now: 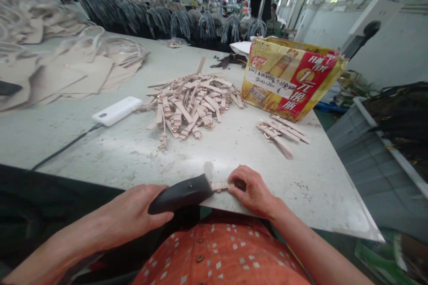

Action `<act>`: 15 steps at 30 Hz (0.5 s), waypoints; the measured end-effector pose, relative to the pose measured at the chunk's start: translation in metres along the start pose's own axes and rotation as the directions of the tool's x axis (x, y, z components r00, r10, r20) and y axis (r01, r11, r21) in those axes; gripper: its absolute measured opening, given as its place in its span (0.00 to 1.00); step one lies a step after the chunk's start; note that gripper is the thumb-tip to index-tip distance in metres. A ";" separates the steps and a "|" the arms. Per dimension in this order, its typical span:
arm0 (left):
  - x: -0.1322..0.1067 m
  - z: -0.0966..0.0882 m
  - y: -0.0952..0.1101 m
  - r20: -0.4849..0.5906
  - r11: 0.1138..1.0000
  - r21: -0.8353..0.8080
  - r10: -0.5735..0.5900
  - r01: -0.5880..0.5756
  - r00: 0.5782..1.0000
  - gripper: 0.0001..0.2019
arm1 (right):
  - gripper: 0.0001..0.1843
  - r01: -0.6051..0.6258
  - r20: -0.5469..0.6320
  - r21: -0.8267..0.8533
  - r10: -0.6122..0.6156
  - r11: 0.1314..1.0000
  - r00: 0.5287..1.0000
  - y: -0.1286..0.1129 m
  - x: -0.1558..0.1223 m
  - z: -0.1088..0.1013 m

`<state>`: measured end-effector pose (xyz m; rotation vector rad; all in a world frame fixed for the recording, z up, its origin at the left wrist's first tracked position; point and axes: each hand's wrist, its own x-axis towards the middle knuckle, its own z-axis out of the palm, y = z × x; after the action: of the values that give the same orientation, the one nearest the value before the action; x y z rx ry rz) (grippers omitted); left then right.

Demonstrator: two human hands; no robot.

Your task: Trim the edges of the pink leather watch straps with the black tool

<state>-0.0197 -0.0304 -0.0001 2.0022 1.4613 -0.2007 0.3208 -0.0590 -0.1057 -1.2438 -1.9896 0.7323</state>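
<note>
My left hand (147,205) is wrapped round a black handheld device (187,191) with a wide, blunt end pointing right; its exact kind I cannot make out. At the table's front edge my right hand (249,189) pinches a short beige buckle strap (220,185) between thumb and fingers. The strap's left end meets the mouth of the black device; whether it touches or sits inside is unclear. Beyond my hands lies a heap of beige buckle straps (197,102) with gold-coloured buckles. To the right, several more straps (284,133) lie in a small group.
A yellow and red cardboard box (277,80) stands behind the small group. On the left, a white power strip (117,110) trails a black cable, with beige fabric pieces (83,69) piled beyond. A grey bin (377,142) stands off the table's right edge.
</note>
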 end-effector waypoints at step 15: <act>0.029 0.000 0.021 0.011 0.998 0.032 0.062 -0.062 0.998 0.18 | 0.12 -0.050 -0.002 0.036 0.051 0.998 0.999 0.004 0.001 0.000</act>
<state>0.0097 -0.0112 -0.0052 2.0662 1.3958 -0.2084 0.3226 -0.0563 -0.1088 -1.2774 -1.9404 0.7868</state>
